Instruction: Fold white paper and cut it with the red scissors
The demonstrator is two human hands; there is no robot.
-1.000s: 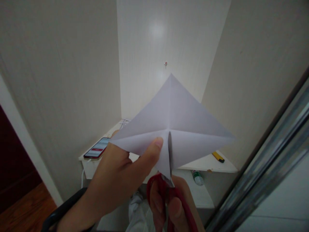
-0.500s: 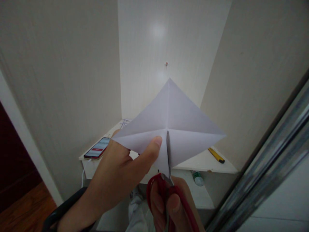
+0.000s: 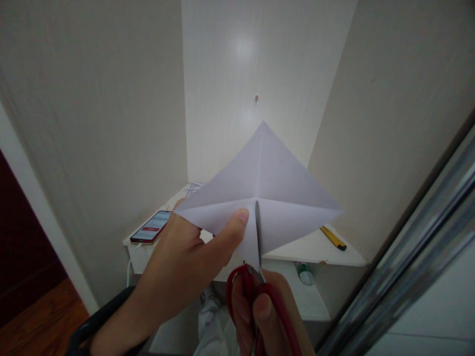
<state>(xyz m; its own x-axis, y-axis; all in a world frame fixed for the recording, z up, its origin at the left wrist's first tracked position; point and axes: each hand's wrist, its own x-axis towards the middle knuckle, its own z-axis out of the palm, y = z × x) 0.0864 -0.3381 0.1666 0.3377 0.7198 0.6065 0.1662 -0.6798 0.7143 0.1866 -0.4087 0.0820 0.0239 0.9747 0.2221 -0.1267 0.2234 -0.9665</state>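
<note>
A creased square sheet of white paper [image 3: 285, 178] is held up cornerwise, one point toward the back wall. My left hand [image 3: 193, 257] pinches its left part, thumb on top near the centre and the other fingers hidden beneath. My right hand [image 3: 267, 311] is wrapped round the red handles of a pair of scissors [image 3: 259, 232]. One blade lies over the paper along the crease from the near corner, its tip close to where the creases cross. The other blade is mostly hidden by the paper.
On the white shelf [image 3: 293, 249] behind lie a phone [image 3: 150, 227] with a cable at left, thin white strips [image 3: 193, 188], and a yellow utility knife [image 3: 333, 238] at right. A bottle [image 3: 304, 273] lies on the lower shelf. Panels enclose both sides; metal rails [image 3: 408, 237] run at right.
The scissor blades have closed slightly on the paper. The sheet's right corner has shifted a little to the left; my left hand keeps its grip.
</note>
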